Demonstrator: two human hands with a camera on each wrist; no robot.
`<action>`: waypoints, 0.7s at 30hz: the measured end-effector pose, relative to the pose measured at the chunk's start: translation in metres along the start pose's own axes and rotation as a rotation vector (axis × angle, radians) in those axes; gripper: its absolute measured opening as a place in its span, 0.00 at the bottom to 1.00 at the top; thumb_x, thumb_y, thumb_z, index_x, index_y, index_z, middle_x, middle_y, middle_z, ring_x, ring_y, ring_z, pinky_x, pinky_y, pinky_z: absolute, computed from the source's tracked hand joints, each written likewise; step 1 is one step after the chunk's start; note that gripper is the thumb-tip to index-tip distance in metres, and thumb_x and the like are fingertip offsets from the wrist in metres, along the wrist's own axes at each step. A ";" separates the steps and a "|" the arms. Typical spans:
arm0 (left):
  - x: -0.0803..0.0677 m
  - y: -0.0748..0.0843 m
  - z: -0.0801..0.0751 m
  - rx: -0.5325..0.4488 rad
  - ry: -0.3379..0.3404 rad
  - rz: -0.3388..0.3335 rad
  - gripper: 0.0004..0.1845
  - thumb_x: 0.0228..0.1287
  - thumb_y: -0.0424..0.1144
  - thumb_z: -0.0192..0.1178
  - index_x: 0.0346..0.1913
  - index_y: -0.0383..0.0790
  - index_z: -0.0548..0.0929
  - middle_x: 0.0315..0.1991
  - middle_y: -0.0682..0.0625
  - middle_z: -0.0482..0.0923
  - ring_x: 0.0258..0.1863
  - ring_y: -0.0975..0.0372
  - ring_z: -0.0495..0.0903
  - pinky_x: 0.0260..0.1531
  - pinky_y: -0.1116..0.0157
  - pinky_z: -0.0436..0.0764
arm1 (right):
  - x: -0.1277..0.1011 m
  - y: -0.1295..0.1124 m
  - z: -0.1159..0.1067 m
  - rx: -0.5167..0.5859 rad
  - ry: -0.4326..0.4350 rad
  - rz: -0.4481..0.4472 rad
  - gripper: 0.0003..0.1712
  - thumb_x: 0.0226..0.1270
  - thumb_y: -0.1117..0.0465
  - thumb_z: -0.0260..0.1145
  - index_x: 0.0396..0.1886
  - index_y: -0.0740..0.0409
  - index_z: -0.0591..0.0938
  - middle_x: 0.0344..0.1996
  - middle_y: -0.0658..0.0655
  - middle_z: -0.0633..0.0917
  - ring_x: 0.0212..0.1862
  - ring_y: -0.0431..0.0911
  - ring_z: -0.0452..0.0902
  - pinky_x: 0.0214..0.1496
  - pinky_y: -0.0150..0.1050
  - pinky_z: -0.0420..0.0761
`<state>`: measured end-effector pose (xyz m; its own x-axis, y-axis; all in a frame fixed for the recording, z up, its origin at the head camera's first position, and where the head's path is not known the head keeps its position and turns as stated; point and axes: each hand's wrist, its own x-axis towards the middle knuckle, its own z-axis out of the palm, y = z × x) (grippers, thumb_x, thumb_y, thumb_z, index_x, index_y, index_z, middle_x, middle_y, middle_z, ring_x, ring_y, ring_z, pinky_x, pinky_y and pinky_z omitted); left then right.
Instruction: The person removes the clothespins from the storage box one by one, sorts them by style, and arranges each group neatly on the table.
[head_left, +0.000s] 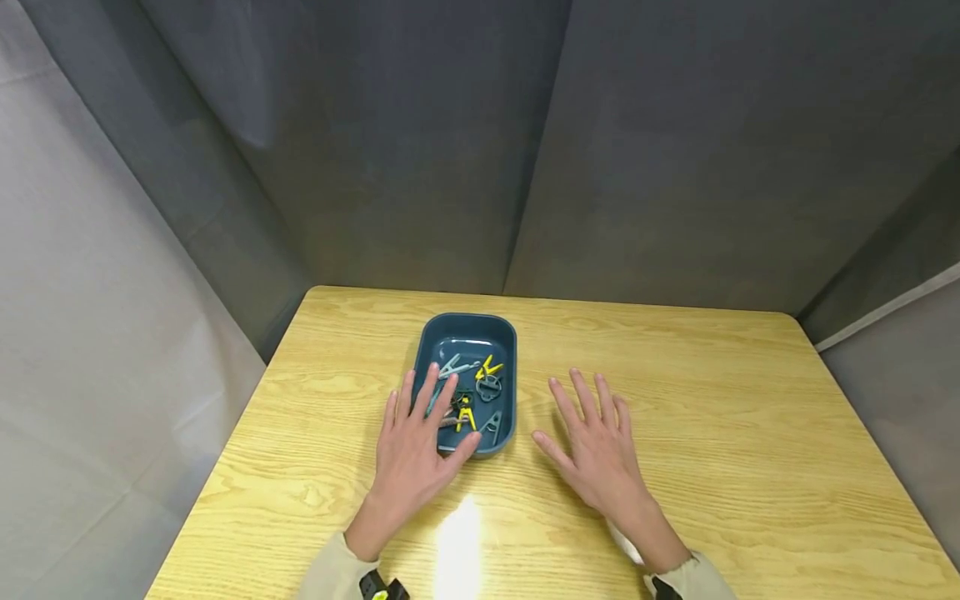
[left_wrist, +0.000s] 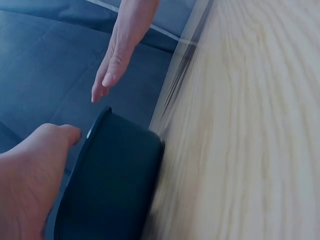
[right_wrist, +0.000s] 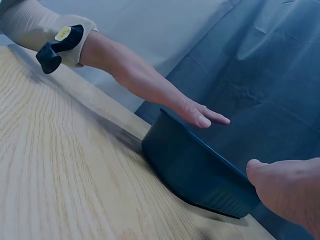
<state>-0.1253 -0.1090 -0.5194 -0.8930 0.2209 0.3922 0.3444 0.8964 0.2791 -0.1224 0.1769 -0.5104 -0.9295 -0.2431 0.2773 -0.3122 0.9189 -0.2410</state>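
A dark blue plastic tray point(head_left: 431, 340) sits near the middle of the wooden table point(head_left: 750, 400). Several small clips lie in it: grey ones point(head_left: 456, 366), yellow ones point(head_left: 489, 367) and a dark ring-shaped one point(head_left: 488, 387). My left hand point(head_left: 414, 446) is flat with straight fingers, reaching over the tray's near left rim above the clips; whether it touches them I cannot tell. My right hand point(head_left: 596, 446) is spread flat over the table, just right of the tray, holding nothing. The wrist views show the tray's outer wall point(left_wrist: 115, 185) point(right_wrist: 200, 172) and each opposite hand point(left_wrist: 117, 55) point(right_wrist: 192, 111).
Grey curtains point(head_left: 375, 142) enclose the table at the back and on both sides. A bright light reflection point(head_left: 459, 542) lies on the wood between my forearms. The left wrist carries a black strap with a yellow tag point(right_wrist: 60, 42).
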 end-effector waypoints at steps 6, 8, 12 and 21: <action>0.006 -0.013 0.004 0.013 -0.043 -0.004 0.53 0.66 0.76 0.53 0.86 0.53 0.50 0.86 0.48 0.42 0.85 0.53 0.37 0.80 0.42 0.52 | 0.010 -0.008 0.004 0.027 -0.009 -0.042 0.45 0.75 0.30 0.56 0.85 0.42 0.60 0.84 0.59 0.55 0.83 0.65 0.41 0.77 0.71 0.51; 0.006 -0.016 0.005 0.008 -0.058 -0.005 0.57 0.65 0.77 0.53 0.86 0.47 0.47 0.86 0.46 0.40 0.85 0.54 0.35 0.81 0.45 0.52 | 0.014 -0.011 0.005 0.037 -0.005 -0.067 0.45 0.75 0.31 0.57 0.84 0.43 0.61 0.83 0.59 0.56 0.83 0.65 0.43 0.77 0.71 0.53; 0.005 -0.019 0.006 -0.012 -0.070 -0.019 0.64 0.63 0.80 0.52 0.85 0.36 0.45 0.86 0.42 0.39 0.85 0.54 0.34 0.81 0.48 0.52 | 0.023 -0.018 0.008 0.051 -0.009 -0.109 0.44 0.75 0.31 0.57 0.83 0.44 0.63 0.83 0.59 0.57 0.83 0.65 0.45 0.77 0.70 0.54; 0.007 -0.019 0.006 0.001 -0.132 -0.054 0.71 0.56 0.87 0.47 0.84 0.33 0.44 0.86 0.44 0.30 0.85 0.50 0.37 0.82 0.50 0.50 | 0.058 -0.032 0.011 0.030 -0.081 -0.216 0.42 0.76 0.34 0.59 0.81 0.50 0.67 0.83 0.62 0.56 0.83 0.63 0.46 0.79 0.67 0.56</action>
<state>-0.1396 -0.1226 -0.5274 -0.9408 0.2207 0.2573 0.2941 0.9088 0.2961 -0.1681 0.1300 -0.4967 -0.8528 -0.4583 0.2504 -0.5102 0.8336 -0.2116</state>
